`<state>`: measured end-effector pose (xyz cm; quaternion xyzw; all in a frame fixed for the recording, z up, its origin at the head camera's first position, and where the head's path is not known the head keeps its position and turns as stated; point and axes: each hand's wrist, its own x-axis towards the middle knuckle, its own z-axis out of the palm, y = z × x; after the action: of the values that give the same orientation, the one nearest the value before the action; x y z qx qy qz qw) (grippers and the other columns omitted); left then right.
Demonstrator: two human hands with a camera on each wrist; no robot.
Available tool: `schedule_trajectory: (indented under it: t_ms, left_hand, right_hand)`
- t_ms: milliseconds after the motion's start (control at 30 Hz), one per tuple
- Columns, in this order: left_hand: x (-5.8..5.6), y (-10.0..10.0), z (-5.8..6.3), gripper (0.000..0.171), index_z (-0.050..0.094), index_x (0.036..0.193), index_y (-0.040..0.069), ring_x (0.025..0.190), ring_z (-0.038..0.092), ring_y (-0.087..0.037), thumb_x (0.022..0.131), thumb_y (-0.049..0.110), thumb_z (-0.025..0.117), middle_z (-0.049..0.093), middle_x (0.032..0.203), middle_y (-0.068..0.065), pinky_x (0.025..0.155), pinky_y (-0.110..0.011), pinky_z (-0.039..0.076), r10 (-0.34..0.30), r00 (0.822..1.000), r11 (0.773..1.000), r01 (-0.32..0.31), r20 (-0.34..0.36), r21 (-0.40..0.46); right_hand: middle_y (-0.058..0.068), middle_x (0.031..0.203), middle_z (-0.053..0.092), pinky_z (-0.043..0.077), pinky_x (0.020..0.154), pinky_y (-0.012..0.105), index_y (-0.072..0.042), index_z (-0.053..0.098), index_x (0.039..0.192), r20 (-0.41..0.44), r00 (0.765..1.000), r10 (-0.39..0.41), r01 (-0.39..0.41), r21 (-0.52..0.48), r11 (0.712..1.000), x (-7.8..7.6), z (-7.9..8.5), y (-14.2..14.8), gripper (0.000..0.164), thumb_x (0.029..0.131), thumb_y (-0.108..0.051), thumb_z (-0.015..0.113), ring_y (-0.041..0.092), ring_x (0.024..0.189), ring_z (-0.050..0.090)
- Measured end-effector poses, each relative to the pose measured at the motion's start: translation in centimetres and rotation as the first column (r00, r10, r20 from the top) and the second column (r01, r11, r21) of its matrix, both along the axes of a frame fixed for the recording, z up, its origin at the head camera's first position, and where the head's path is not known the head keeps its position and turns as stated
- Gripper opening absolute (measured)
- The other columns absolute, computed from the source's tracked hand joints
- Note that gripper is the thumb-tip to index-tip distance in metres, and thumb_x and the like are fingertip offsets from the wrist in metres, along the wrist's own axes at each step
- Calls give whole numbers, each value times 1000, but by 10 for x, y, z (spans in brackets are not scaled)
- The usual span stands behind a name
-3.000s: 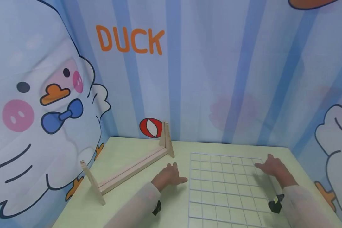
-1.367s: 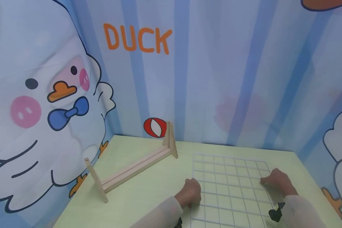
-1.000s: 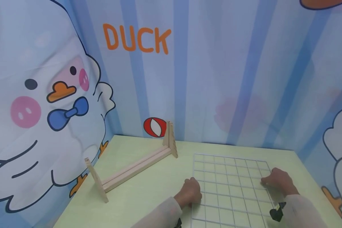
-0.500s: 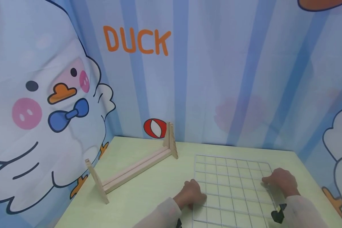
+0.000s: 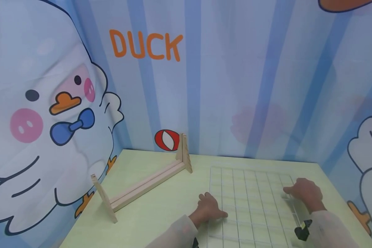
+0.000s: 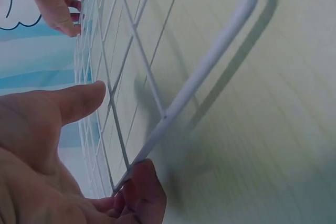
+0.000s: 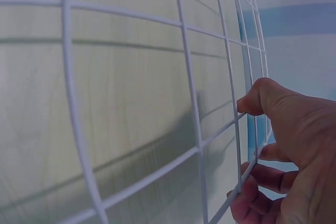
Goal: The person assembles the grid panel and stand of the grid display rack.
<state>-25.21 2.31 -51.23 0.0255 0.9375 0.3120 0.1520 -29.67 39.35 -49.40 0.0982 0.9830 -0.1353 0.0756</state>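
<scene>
A white wire grid panel is held by both hands over the right part of the table, its shadow offset from its wires in both wrist views. My left hand grips the left edge. In the left wrist view, its fingertips curl round the rim wire and the thumb extends over the mesh. On the opposite edge my right hand holds the panel, the thumb on a wire and the fingers hooked round the rim. Left of the panel stands a wooden frame with two upright ends.
The pale yellow-green table ends at the back against a blue striped cloth printed with ducks and lettering. More printed cloth hangs at the left side. The wooden frame's far end stands close to the back edge.
Both hands have come down to the panel's side edges and taken hold of it. The panel has just shifted slightly, its cross wires blurred now. The wooden frame has stayed put.
</scene>
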Motion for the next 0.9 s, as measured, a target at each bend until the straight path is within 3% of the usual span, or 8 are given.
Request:
schedule_trajectory:
  t_ms: [133,200,467,667,900]
  left_hand:
    - [1,5,-1,80,40,119,-10,85,51,-33,74,34,89,43,103,-22,72,-46,53,47,998,999,-47,-44,0]
    - [0,7,-1,79,40,119,-9,85,51,-33,74,31,90,43,103,-22,71,-47,53,74,996,997,-74,-59,1]
    - [-8,12,1,76,44,121,-5,81,52,-28,70,29,90,46,101,-16,65,-44,51,118,978,992,-124,-172,-26]
    - [-12,13,8,74,47,114,-2,76,54,-27,68,34,92,49,97,-13,61,-41,49,123,945,986,-152,-303,-74]
    - [-21,8,16,73,47,115,-1,76,55,-27,69,34,91,51,101,-13,61,-40,51,117,916,977,-175,-383,-121]
  right_hand:
    - [41,138,48,54,74,54,17,42,141,-4,1000,-16,16,-19,1000,0,4,1,96,87,-59,65,55,110,58]
    - [41,141,45,55,75,55,17,39,143,-12,999,-31,31,-30,999,-1,6,0,97,88,-58,65,57,114,57]
    - [42,141,43,53,75,55,14,30,149,-66,989,-129,122,-100,987,-6,16,-1,97,89,-56,63,56,114,54]
    - [44,142,39,51,77,57,13,28,151,-133,980,-149,132,-132,982,-5,21,-2,96,91,-54,62,59,117,50]
    - [43,141,41,50,80,58,11,27,152,-222,953,-206,167,-180,969,-8,35,-14,93,90,-47,66,57,118,50]
